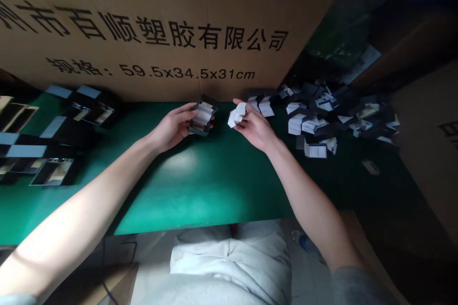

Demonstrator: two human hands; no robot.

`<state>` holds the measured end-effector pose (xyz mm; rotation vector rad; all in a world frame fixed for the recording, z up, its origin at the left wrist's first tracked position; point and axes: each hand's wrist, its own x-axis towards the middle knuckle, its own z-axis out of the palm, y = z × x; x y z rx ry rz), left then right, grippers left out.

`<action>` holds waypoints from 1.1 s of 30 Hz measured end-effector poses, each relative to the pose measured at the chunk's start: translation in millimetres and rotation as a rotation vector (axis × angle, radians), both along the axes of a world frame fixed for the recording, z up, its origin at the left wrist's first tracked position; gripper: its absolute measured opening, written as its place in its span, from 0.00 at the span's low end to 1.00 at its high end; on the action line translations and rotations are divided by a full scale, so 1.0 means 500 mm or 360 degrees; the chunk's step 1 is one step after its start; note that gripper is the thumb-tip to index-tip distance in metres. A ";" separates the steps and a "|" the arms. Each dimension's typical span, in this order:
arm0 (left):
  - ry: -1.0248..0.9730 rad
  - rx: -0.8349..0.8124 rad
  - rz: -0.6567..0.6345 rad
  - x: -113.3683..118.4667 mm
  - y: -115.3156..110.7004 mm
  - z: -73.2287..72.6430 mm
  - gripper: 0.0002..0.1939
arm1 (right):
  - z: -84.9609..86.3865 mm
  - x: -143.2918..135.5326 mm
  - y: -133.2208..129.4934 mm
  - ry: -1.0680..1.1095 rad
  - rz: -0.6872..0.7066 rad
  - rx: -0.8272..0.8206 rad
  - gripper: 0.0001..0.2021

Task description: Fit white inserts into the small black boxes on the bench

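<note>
My left hand (174, 126) holds a small black box (203, 115) whose open side faces up, with a white piece inside it. To its right, my right hand (255, 126) grips a folded white paper piece (237, 115) between thumb and fingers. A gap separates the two hands, both over the green tabletop (179, 186). Just behind my right hand, two small black boxes with white inserts (265, 106) stand against the cardboard.
A large printed cardboard box (150, 57) stands behind the hands. Several black boxes (55, 171) sit at the left. Many black boxes with white inserts (317, 124) lie piled at the right. A small pale piece (370, 167) lies near the right edge.
</note>
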<state>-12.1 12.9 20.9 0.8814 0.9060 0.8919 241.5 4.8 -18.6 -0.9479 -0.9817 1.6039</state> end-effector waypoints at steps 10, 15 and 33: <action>-0.0018 -0.0023 0.0039 0.002 0.001 -0.002 0.13 | 0.014 -0.013 -0.015 -0.0008 0.0158 0.0046 0.16; 0.0004 0.0024 0.0038 -0.004 0.005 -0.013 0.16 | 0.010 -0.022 -0.020 -0.0044 0.0121 0.0136 0.21; 0.0079 0.0273 -0.0147 -0.014 0.009 -0.038 0.28 | 0.008 -0.092 -0.084 -0.0864 -0.0467 0.0810 0.11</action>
